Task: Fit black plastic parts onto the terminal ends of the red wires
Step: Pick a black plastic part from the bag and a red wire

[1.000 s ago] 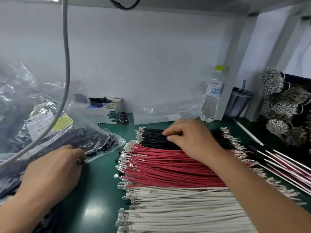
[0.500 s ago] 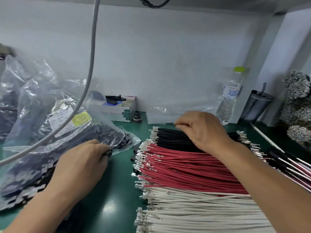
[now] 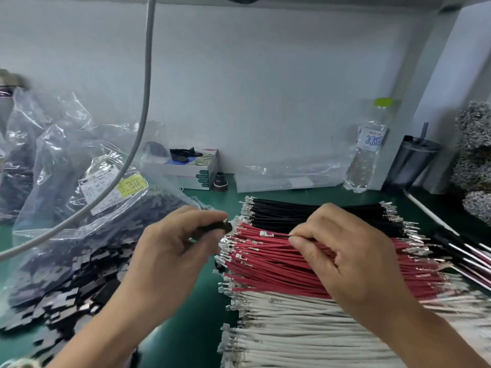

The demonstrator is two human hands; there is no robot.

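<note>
Pinching a black part (image 3: 221,226) at its fingertips, the left hand (image 3: 170,251) holds it just off the terminals of the red wires (image 3: 279,261). The right hand (image 3: 353,251) pinches a thin dark wire (image 3: 279,235) whose terminal (image 3: 266,234) points at the part. Black wires (image 3: 305,212) and white wires (image 3: 305,328) flank the red on the green bench (image 3: 191,322). Bags (image 3: 66,208) of parts lie left; a bottle (image 3: 368,152), cup (image 3: 410,160) and box (image 3: 194,171) line the white wall (image 3: 265,88).

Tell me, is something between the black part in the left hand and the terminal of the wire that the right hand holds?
Nothing visible: the black plastic part and the wire's terminal face each other across an open gap above the red wires.
</note>
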